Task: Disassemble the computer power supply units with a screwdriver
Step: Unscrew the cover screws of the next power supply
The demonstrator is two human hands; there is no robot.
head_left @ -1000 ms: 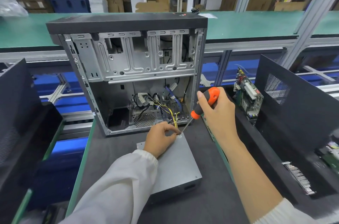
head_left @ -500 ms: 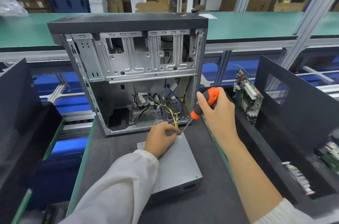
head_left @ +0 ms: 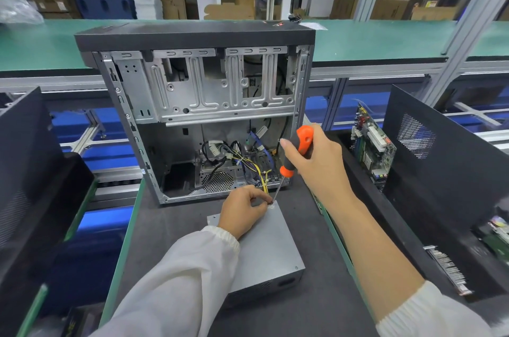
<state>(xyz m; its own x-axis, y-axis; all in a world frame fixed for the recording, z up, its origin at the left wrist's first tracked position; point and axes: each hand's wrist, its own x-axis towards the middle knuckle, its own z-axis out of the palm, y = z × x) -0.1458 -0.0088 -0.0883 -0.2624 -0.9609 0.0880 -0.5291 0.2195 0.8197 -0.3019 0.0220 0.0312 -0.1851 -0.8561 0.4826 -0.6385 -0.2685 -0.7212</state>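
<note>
While wires [head_left: 264, 177] perhaps crowd the screwdriver [head_left: 296, 153], the case [head_left: 192, 88] stands behind.

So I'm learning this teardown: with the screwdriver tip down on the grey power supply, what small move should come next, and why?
Probably turn the screwdriver with the right hand to back the screw out. Its tip sits at the far corner of the power supply unit, where the left hand pinches beside the tip and seems to steady it. The screw itself is too small to make out.

The power supply unit [head_left: 268, 248] lies on the mat [head_left: 170, 229] before the open computer case [head_left: 203, 116], circuit board [head_left: 371, 147] to its right.
</note>
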